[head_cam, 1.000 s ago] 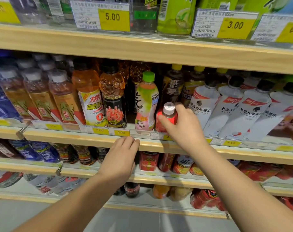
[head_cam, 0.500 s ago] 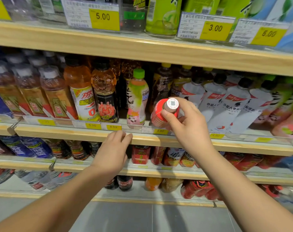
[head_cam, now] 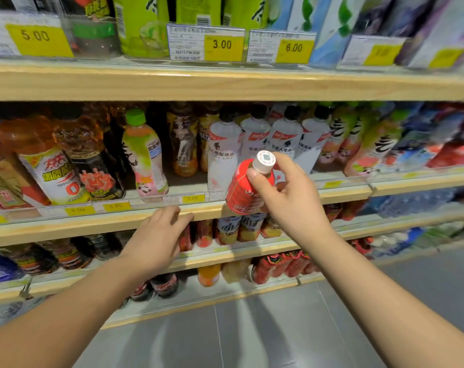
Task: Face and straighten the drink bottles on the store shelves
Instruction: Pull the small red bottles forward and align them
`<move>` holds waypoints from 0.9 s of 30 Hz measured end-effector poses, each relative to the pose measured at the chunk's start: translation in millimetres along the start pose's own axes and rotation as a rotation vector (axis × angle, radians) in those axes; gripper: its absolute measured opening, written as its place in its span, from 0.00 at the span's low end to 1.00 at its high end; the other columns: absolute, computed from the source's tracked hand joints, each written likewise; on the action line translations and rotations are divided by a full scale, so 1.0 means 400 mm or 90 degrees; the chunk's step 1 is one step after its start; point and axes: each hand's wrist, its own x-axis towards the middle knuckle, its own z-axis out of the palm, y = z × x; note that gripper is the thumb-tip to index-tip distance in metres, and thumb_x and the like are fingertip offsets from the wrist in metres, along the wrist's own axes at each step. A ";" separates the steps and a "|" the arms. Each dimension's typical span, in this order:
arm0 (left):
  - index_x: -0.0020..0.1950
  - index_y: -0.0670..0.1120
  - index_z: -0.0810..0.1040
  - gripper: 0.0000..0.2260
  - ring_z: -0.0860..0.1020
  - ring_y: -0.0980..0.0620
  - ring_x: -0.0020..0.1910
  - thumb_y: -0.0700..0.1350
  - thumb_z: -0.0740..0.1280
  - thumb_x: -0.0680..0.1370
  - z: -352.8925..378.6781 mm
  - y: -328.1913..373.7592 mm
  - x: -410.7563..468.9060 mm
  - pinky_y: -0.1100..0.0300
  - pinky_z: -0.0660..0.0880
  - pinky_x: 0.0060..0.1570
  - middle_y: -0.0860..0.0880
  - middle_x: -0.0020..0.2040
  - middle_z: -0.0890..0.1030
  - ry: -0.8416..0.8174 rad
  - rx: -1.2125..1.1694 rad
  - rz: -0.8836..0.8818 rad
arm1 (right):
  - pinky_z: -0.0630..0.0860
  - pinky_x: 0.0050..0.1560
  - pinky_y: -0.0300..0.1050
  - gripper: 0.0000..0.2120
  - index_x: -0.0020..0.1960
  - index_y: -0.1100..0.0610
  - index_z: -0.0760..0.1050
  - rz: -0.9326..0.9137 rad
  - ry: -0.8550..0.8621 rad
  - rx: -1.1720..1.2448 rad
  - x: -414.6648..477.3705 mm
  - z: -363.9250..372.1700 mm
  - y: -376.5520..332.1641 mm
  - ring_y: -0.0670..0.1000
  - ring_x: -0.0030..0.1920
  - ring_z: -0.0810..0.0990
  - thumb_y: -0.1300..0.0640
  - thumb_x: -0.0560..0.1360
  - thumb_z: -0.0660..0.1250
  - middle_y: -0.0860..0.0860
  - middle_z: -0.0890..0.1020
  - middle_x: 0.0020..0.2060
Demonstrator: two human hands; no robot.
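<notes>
My right hand [head_cam: 286, 192] grips a small red bottle with a white cap [head_cam: 243, 191] by its neck and shoulder. The bottle hangs tilted in front of the middle shelf's edge [head_cam: 93, 224], off the shelf. My left hand [head_cam: 156, 237] rests with relaxed fingers against that wooden edge, holding nothing. On the middle shelf stand a green-capped pink bottle [head_cam: 146, 158], orange bottles [head_cam: 47, 166] to its left and white bottles with black caps [head_cam: 224, 152] to its right. A gap shows between the pink bottle and the white ones.
The top shelf [head_cam: 225, 83] carries green bottles [head_cam: 138, 25] behind yellow price tags. Lower shelves hold red, orange and dark bottles [head_cam: 278, 265]. Grey floor tiles [head_cam: 252, 328] lie below. The right side of the view is blurred.
My right hand has lifted the red bottle off the middle shelf and pulled it out toward me, tilting it. The view has shifted right. My left hand stays on the shelf edge.
</notes>
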 end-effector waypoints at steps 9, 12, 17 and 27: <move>0.78 0.52 0.60 0.31 0.64 0.44 0.72 0.46 0.66 0.77 0.007 0.167 0.128 0.51 0.66 0.70 0.46 0.73 0.64 0.005 -0.019 0.084 | 0.65 0.38 0.35 0.13 0.60 0.40 0.76 0.056 0.089 -0.041 -0.030 -0.221 0.090 0.37 0.34 0.72 0.38 0.78 0.68 0.44 0.82 0.51; 0.78 0.50 0.61 0.31 0.65 0.42 0.71 0.44 0.67 0.76 0.012 0.224 0.166 0.49 0.65 0.71 0.44 0.73 0.65 0.002 -0.003 0.081 | 0.67 0.40 0.34 0.12 0.60 0.40 0.77 0.066 0.110 -0.041 -0.033 -0.301 0.142 0.37 0.37 0.72 0.39 0.78 0.69 0.43 0.82 0.52; 0.76 0.45 0.66 0.32 0.68 0.41 0.69 0.41 0.71 0.73 0.022 0.352 0.232 0.47 0.68 0.69 0.43 0.72 0.69 0.028 -0.004 0.102 | 0.79 0.47 0.51 0.12 0.61 0.38 0.77 0.072 0.106 0.002 -0.030 -0.457 0.234 0.45 0.44 0.79 0.40 0.78 0.69 0.41 0.82 0.55; 0.79 0.47 0.58 0.30 0.60 0.44 0.75 0.41 0.63 0.78 0.050 0.643 0.443 0.51 0.61 0.74 0.46 0.78 0.61 -0.002 0.022 0.144 | 0.82 0.55 0.57 0.14 0.62 0.34 0.75 0.116 0.081 0.051 -0.011 -0.774 0.465 0.47 0.53 0.81 0.37 0.77 0.69 0.41 0.81 0.58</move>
